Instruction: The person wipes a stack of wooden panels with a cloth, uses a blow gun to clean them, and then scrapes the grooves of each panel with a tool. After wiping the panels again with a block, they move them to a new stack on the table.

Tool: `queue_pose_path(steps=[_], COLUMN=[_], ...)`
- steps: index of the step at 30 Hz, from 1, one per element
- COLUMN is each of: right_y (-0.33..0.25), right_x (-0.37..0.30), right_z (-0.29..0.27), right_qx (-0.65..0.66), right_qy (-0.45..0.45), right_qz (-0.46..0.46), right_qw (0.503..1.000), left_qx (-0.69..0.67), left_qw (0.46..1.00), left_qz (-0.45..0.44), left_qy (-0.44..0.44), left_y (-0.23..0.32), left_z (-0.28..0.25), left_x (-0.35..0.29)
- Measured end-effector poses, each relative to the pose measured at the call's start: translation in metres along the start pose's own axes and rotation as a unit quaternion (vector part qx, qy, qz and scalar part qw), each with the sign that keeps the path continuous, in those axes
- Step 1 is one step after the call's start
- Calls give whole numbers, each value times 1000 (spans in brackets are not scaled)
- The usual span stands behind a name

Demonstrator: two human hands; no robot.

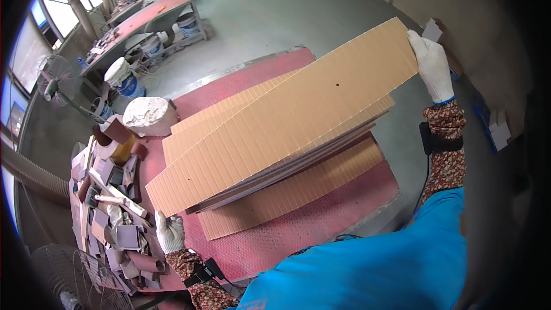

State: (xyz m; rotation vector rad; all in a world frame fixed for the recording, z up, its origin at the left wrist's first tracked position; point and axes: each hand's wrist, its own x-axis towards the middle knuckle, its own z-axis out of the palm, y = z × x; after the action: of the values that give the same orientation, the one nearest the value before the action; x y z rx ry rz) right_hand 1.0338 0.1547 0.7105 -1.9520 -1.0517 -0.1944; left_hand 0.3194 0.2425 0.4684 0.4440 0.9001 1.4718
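A long sheet of brown corrugated cardboard [298, 103] with a small hole slants across the middle, its right end raised. My right hand [431, 68], in a white knit glove, grips its far right end. Gloved the same way, my left hand [170, 233] has its fingers closed at the near left corner, partly hidden by the sheet. Below lie more cardboard and thin dark-edged panels in a stack [287, 167]. Another cardboard strip [301, 190] rests under that stack, on the red textured tabletop [275, 247]. What lies directly under the raised sheet is mostly hidden.
Sandpaper pieces and blocks [127, 236] pile up at the table's left, near a white plaster-like lump [150, 116]. Buckets [123, 77] and a standing fan [57, 80] are beyond; another fan [74, 278] stands near left. Farther red workbenches [143, 17] line the windows.
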Motion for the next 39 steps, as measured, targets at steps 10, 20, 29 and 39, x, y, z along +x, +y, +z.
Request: queue_pose_path(steps=[10,20,29,39], right_y=[-54,-69,-64,-63], right_x=[-18,-34,-35,-37], right_z=[43,47,48,49], right_qx=[97,87,79,83], right_qy=[8,10,8,6], right_qz=[-49,-33,-51,-56], right_qw=[994,996,996,995], left_qx=[-7,-15,-3,-16], left_qw=[998,998,997,998], left_qz=[60,60,63,51], left_qy=[-6,-9,-33,-28], left_y=[39,28,25,20], left_z=[-47,-67,-81,-84], left_x=[5,-1,10,13])
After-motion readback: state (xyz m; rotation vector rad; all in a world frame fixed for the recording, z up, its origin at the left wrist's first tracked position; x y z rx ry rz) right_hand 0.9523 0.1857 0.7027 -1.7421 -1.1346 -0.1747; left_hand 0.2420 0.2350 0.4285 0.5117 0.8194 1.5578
